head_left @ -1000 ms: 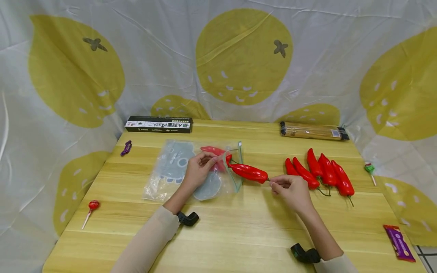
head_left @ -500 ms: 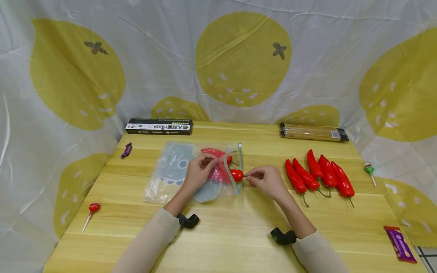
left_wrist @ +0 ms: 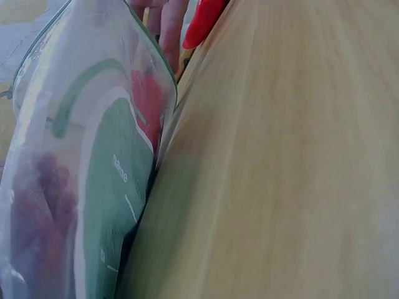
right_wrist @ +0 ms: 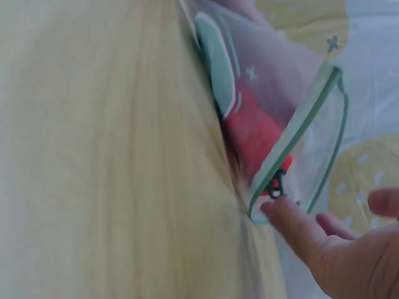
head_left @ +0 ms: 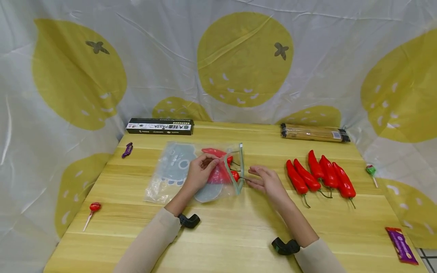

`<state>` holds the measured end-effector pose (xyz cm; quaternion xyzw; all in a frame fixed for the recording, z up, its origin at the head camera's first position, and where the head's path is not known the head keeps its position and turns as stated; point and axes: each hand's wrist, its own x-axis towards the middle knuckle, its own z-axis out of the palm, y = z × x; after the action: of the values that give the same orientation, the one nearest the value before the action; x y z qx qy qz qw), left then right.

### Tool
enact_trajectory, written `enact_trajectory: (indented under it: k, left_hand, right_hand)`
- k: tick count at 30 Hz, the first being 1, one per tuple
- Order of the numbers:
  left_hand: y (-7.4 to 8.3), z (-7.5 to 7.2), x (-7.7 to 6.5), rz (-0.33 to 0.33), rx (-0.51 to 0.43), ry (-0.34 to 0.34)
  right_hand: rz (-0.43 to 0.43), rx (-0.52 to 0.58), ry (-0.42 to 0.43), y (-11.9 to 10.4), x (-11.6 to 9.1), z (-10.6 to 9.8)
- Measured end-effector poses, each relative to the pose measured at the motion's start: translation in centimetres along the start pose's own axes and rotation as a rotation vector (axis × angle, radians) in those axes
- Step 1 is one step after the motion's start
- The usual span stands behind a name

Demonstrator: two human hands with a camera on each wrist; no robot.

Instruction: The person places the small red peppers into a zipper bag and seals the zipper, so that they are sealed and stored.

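Observation:
A clear zip bag with a blue-grey printed figure lies on the table, its green-edged mouth facing right. My left hand pinches the bag's upper layer near the mouth and lifts it. Inside are red chili peppers, one towards the back and another in front, its stem poking out at the opening. Just right of the mouth is my right hand, fingers spread loosely around nothing. In the right wrist view an extended finger reaches right to the bag's rim beside the pepper's stem.
Several more red chili peppers lie to the right. At the back are a black pasta box and a noodle pack. Lollipops, a purple candy and a purple snack bar sit near the sides.
My right hand has carried a chili pepper leftwards into the bag and let go of its stem, its fingers now spread. My left hand has kept its pinch on the bag.

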<state>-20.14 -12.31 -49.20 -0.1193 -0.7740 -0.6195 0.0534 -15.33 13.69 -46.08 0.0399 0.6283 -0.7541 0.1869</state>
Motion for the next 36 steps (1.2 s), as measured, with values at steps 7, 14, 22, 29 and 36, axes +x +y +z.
enact_trajectory:
  k: [7, 14, 22, 29, 36]
  left_hand:
    - [-1.7, 0.2, 0.3, 0.017, -0.022, 0.014]
    - [-1.4, 0.1, 0.2, 0.014, -0.005, 0.018]
    - [-1.3, 0.2, 0.2, 0.062, 0.031, 0.008]
    - [-1.0, 0.7, 0.1, 0.219, 0.236, 0.026]
    - [-0.8, 0.7, 0.1, 0.213, 0.214, 0.044]
  right_hand:
    - [0.019, 0.109, 0.004, -0.3, -3.5, 0.4]
    - [0.002, 0.106, -0.029, 0.0, -5.1, 1.3]
    - [-0.093, 0.071, -0.053, 0.2, -4.0, 2.1]
    - [-0.170, 0.065, -0.113, -0.2, -1.9, 3.3]
    - [-0.214, 0.055, -0.170, 0.1, -0.2, 3.9]
